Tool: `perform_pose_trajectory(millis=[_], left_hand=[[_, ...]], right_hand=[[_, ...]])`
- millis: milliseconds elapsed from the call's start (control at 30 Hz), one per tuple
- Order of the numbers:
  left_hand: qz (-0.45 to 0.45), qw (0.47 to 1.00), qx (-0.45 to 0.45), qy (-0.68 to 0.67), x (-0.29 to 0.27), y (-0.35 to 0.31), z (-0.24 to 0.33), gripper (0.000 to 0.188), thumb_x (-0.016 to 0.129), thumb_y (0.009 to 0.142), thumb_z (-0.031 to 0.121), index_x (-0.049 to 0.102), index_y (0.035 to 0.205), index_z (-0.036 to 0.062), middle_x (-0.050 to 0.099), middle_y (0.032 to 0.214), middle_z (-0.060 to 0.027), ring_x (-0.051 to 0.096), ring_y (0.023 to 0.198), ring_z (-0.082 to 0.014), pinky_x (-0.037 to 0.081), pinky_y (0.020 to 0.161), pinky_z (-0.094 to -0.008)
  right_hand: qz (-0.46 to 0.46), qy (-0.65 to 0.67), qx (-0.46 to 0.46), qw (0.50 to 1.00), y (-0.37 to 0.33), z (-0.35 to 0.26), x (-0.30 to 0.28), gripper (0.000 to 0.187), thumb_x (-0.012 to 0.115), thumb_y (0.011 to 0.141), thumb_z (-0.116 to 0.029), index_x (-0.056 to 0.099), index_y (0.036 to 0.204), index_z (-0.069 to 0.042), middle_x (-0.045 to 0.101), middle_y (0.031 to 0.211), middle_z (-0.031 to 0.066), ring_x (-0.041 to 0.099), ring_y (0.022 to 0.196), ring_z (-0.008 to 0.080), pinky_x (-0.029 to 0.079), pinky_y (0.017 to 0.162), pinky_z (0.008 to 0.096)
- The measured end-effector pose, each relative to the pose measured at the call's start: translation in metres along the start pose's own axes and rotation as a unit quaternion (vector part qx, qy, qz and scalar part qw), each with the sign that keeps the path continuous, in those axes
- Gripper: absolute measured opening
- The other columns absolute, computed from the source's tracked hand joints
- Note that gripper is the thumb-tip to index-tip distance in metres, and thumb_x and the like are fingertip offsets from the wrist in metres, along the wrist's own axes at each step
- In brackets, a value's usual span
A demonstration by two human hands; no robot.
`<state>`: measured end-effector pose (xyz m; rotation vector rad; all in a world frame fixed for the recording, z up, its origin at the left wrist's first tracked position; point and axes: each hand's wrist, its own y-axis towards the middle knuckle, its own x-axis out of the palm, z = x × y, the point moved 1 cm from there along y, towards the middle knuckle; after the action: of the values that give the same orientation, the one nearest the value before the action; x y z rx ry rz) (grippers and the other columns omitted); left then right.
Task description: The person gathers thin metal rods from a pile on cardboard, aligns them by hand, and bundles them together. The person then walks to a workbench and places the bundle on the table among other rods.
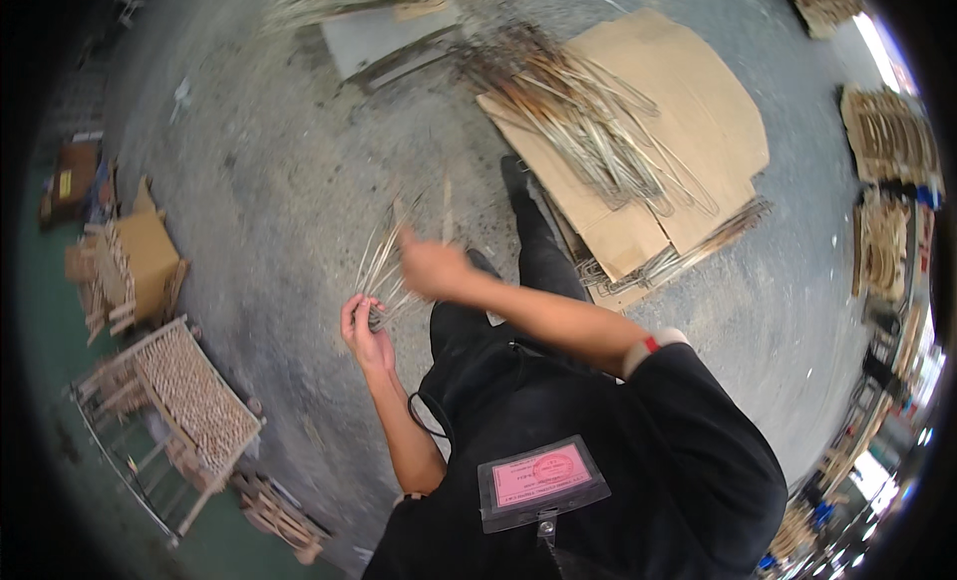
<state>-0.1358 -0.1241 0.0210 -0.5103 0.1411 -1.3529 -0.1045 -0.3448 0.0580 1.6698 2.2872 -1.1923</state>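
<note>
My left hand (367, 331) is closed round the lower end of a loose bundle of thin metal wires (371, 266), which fan out upward from it. Just to the right of these wires is my right hand (435, 267), its fingers smeared by motion. A short tan strip (400, 213) shows above that hand; whether the hand holds it is unclear. Many bent metal wire rods (583, 122) with looped ends, some brown and rusty-looking, lie piled on flat cardboard (698, 112) at the upper right.
More wire rods (703, 243) show below the cardboard's near edge. At the top, a low grey-topped stand (389, 40) has thin rods on it. A rack of wooden pieces (194, 396) and a cardboard box (150, 261) stand left. Stacked curved wooden parts (887, 137) line the right.
</note>
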Motion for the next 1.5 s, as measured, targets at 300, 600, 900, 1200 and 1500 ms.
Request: perform_pose_trajectory(millis=[300, 600, 900, 1200, 1500], left_hand=[[-0.036, 0.995, -0.09, 0.013, 0.062, 0.005, 0.025, 0.045, 0.049, 0.107, 0.031, 0.049, 0.145, 0.0076, 0.056, 0.136, -0.0169, 0.061, 0.12, -0.029, 0.052, 0.101, -0.044], [-0.091, 0.982, -0.141, 0.085, 0.095, 0.035, 0.014, 0.055, 0.07, 0.095, 0.02, 0.046, 0.144, 0.0096, 0.057, 0.131, -0.0126, 0.058, 0.121, -0.0288, 0.044, 0.108, -0.0456], [-0.12, 0.972, -0.185, 0.086, 0.112, 0.064, 0.01, 0.053, 0.078, 0.082, 0.004, 0.06, 0.13, 0.0174, 0.061, 0.076, -0.0036, 0.057, 0.085, -0.0209, 0.03, 0.115, -0.0432], [0.024, 0.972, -0.225, 0.064, 0.123, 0.056, 0.033, 0.042, 0.082, 0.075, 0.004, 0.068, 0.11, 0.0206, 0.05, 0.064, 0.0005, 0.052, 0.069, -0.0192, 0.02, 0.126, -0.0473], [-0.002, 0.974, -0.209, 0.088, 0.137, 0.059, 0.032, 0.037, 0.085, 0.076, 0.011, 0.06, 0.103, 0.0173, 0.052, 0.068, 0.0005, 0.051, 0.074, -0.018, 0.019, 0.123, -0.0466]], right_hand=[[0.065, 0.206, -0.106, 0.971, 0.011, -0.03, 0.064, 0.075, 0.051, 0.093, -0.023, 0.025, 0.156, 0.006, 0.053, 0.121, 0.0276, 0.052, 0.117, 0.0428, 0.043, 0.095, 0.0544], [-0.332, 0.08, -0.182, 0.922, 0.066, 0.01, -0.047, 0.099, 0.061, 0.088, -0.019, 0.0, 0.165, -0.013, 0.053, 0.139, 0.03, 0.059, 0.122, 0.0384, 0.044, 0.102, 0.048], [0.176, 0.044, 0.072, 0.981, 0.29, 0.465, -0.224, 0.056, 0.067, 0.09, -0.039, 0.057, 0.134, -0.007, 0.067, 0.117, 0.0155, 0.064, 0.105, 0.027, 0.051, 0.09, 0.0439], [-0.042, -0.167, 0.498, 0.85, 0.267, 0.752, -0.324, 0.064, 0.053, 0.096, -0.023, 0.035, 0.157, -0.017, 0.042, 0.159, 0.0137, 0.038, 0.149, 0.0287, 0.026, 0.122, 0.0561], [0.133, -0.312, 0.254, 0.906, 0.191, 0.68, -0.322, 0.021, 0.054, 0.1, -0.024, 0.069, 0.111, -0.015, 0.076, 0.1, 0.0106, 0.063, 0.119, 0.0267, 0.038, 0.108, 0.0555]])
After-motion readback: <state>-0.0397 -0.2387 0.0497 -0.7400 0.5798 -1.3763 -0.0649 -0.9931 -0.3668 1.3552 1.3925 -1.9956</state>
